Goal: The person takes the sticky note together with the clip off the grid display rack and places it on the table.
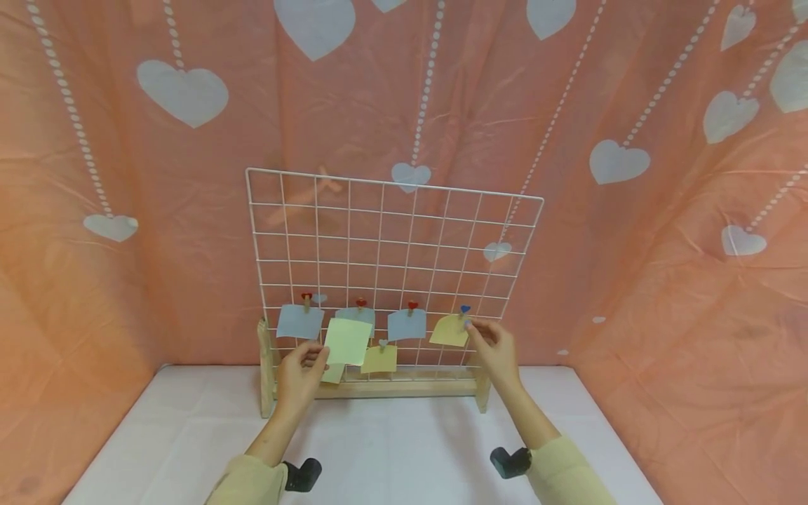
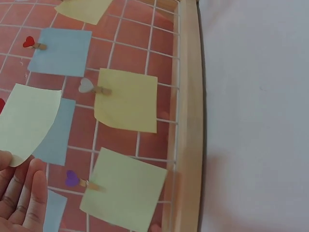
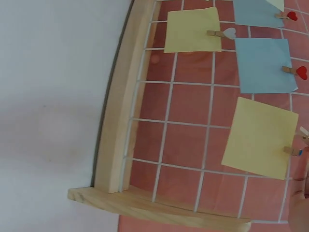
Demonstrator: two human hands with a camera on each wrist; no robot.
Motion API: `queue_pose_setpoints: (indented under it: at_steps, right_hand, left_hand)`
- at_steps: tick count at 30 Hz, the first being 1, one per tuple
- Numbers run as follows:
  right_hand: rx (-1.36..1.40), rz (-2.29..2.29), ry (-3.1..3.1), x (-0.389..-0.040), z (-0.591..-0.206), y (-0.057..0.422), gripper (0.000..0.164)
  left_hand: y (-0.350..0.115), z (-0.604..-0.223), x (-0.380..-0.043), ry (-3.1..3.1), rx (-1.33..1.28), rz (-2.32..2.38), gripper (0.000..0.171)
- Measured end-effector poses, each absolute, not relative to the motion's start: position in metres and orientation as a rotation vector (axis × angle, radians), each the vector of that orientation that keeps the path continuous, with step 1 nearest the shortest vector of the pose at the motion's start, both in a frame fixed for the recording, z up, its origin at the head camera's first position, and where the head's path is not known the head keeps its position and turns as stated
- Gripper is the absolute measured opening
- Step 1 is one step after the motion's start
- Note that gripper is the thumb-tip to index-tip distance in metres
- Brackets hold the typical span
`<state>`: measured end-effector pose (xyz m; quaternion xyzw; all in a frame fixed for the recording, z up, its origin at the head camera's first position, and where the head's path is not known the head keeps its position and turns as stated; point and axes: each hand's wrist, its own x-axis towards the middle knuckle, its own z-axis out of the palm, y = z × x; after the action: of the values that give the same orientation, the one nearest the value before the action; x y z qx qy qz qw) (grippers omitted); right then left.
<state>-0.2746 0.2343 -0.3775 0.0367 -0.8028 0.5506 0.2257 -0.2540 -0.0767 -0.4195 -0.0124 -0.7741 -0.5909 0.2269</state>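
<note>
My left hand (image 1: 303, 368) pinches a pale green sticky note (image 1: 348, 341) by its edge, held in front of the wire grid (image 1: 391, 242). Behind it, a blue note (image 2: 57, 133) is partly covered. My right hand (image 1: 495, 347) is beside the yellow note (image 1: 449, 330) at the right, which hangs from a blue-heart clip (image 1: 465, 309). Between the right fingertips is a small clothespin (image 3: 304, 133), seen only in part at the right wrist view's edge. Below hang a yellow note (image 2: 128, 99) with a white-heart clip and a green note (image 2: 124, 188) with a purple-heart clip.
Two more blue notes, one at left (image 1: 299, 321) and one right of the middle (image 1: 407, 325), hang from red-heart clips. The grid stands in a wooden base (image 1: 404, 389) on a white table (image 1: 391, 449). An orange curtain (image 1: 208, 280) with pale hearts surrounds it.
</note>
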Motion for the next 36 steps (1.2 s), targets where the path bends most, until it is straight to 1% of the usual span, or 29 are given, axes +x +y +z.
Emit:
queue_pose_setpoints:
  at_steps: [13, 24, 32, 36]
  right_hand:
    - [0.039, 1.48, -2.25, -0.268, -0.398, 0.252, 0.027]
    - [-0.007, 1.386, -2.27, -0.263, -0.415, 0.265, 0.024]
    - [-0.084, 1.314, -2.356, -0.259, -0.427, 0.271, 0.028]
    - [-0.121, 1.294, -2.373, -0.256, -0.433, 0.274, 0.028]
  left_hand:
    - [-0.095, -0.432, -0.246, -2.218, 0.057, -1.502, 0.016]
    - [-0.105, -0.444, -0.239, -2.187, 0.058, -1.52, 0.013]
    - [-0.115, -0.453, -0.231, -2.249, 0.159, -1.46, 0.015]
    - [-0.119, -0.457, -0.23, -2.239, 0.153, -1.457, 0.015]
